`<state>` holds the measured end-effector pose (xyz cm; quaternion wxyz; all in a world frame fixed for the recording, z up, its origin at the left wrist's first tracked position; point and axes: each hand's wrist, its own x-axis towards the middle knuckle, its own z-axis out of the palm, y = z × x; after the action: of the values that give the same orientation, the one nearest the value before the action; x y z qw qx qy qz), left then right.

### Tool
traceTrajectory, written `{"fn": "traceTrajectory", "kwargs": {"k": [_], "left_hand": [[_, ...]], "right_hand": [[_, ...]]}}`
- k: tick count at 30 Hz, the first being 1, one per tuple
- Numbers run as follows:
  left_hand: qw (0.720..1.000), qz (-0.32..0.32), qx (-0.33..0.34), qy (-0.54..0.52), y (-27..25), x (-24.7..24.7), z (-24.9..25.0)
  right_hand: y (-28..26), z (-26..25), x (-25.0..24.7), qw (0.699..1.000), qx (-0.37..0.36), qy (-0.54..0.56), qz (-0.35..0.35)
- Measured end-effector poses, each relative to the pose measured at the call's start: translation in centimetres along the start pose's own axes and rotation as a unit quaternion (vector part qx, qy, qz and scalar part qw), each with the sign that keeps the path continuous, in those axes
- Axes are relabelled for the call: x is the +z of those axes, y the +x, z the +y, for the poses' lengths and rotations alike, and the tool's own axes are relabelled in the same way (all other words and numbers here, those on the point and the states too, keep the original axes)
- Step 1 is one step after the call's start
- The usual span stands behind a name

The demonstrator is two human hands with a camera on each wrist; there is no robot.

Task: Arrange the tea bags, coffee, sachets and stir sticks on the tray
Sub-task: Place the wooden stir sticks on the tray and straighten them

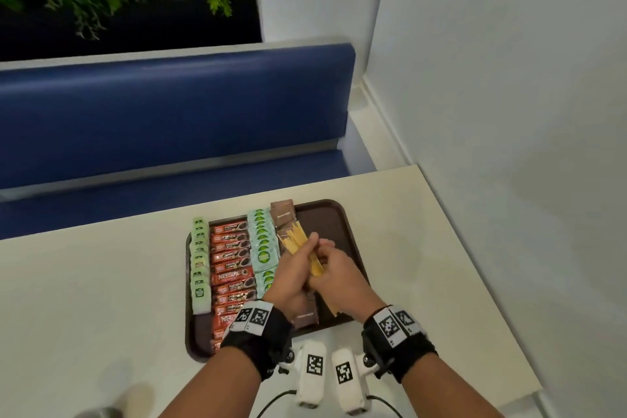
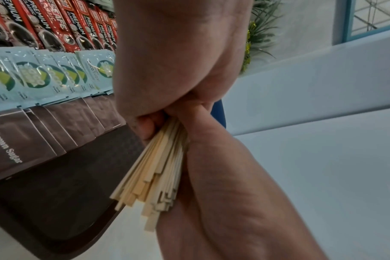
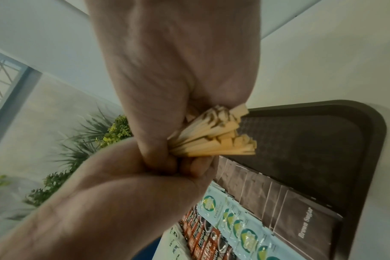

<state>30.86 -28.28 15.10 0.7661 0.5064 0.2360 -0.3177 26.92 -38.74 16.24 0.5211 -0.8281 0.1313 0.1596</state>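
Both grips clenched round one bundle of wooden stir sticks (image 1: 303, 249), left hand (image 1: 294, 276) and right hand (image 1: 334, 273) pressed together above the brown tray (image 1: 334, 214), likely to square the fanned ends before laying them down. Right of the brown sugar sachets (image 1: 282, 214), a bare strip of tray waiting; left of them, coco sugar sachets (image 1: 263, 241), Nescafe sticks (image 1: 230, 268), green tea bags (image 1: 199, 258) already in rows.
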Motion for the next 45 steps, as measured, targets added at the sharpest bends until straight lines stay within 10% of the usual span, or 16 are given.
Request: {"fn": "traceTrajectory", "kwargs": {"k": [8,19,45], "left_hand": [[0.996,-0.004,0.030,-0.080,-0.3,-0.9,2.3],[0.981,0.007,0.193,0.006,-2.3,1.7,2.6],[0.942,0.105,0.280,0.152,-2.8,4.0,2.0]], "right_hand": [[0.6,1.5,-1.9,0.945,0.071,0.319,0.019],[1.0,1.7,0.3,0.702,0.245,0.665,-0.071],[2.7,0.0,-0.4,0.653,0.252,0.697,-0.158]]}}
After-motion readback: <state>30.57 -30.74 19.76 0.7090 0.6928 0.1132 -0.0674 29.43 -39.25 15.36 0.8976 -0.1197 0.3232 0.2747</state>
